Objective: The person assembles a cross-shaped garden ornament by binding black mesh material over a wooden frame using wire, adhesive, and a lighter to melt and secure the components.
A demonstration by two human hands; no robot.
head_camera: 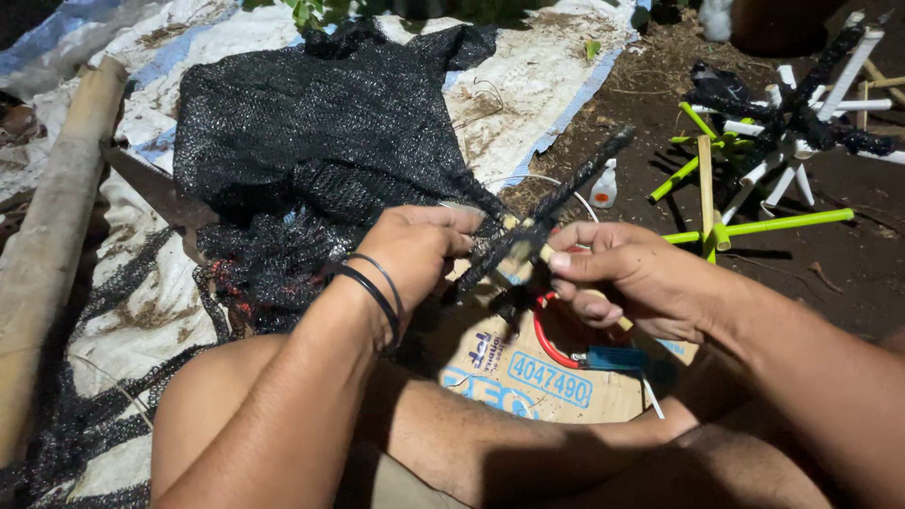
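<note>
View from the head camera, looking down over bare knees. The left hand (415,247), with two dark bands at the wrist, and the right hand (627,278) meet above a cardboard sheet (528,377) lying on the ground. Between them is a slender stick wrapped in black netting (547,212), tilted so that its free end rises up and to the right. The left grip is clenched on the wrapped lower end of the stick; the right grip pinches it from the other side, thumb and forefinger closed on the pale bare section, the remaining fingers curled beneath. A large heap of black shade net (311,141) lies just beyond the left hand, spread over a white woven tarpaulin (528,85). A red-handled tool (556,344) rests on the cardboard, below the right hand. A small white glue bottle (603,186) stands on the soil further back. At upper right lies a cluster of green, white and net-wrapped sticks (773,132). A bamboo pole (57,236) runs along the left edge.
</note>
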